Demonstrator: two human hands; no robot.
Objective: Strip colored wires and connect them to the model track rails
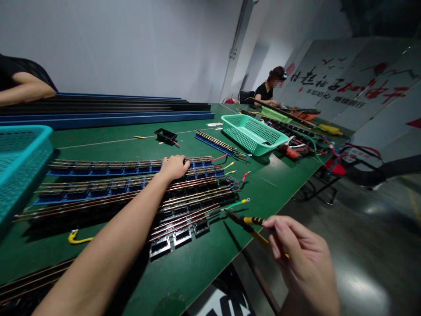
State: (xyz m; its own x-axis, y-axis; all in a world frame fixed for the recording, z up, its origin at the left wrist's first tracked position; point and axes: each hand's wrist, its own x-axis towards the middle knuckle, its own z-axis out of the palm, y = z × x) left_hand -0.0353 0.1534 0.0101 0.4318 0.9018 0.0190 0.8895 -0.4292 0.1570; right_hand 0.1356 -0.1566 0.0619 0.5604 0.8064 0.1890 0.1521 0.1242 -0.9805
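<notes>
Rows of blue and black modules (112,186) with long copper-coloured rods lie across the green table. My left hand (174,167) rests on the rear rows, its fingers bent over them; whether it grips a part is hidden. Pliers (253,220) with yellow and black handles are held in my right hand (301,259), over the table's near right edge. Their jaws point left, just below a green wire (237,204) with a yellow sleeve and a ring terminal. Black square frames (182,235) sit under the rods at the front.
A turquoise basket (23,162) stands at the left, a green basket (251,134) at the back right. Behind lie long blue and black rails (131,115). One person (265,91) sits at the far end; another person's arm (29,87) shows at the left.
</notes>
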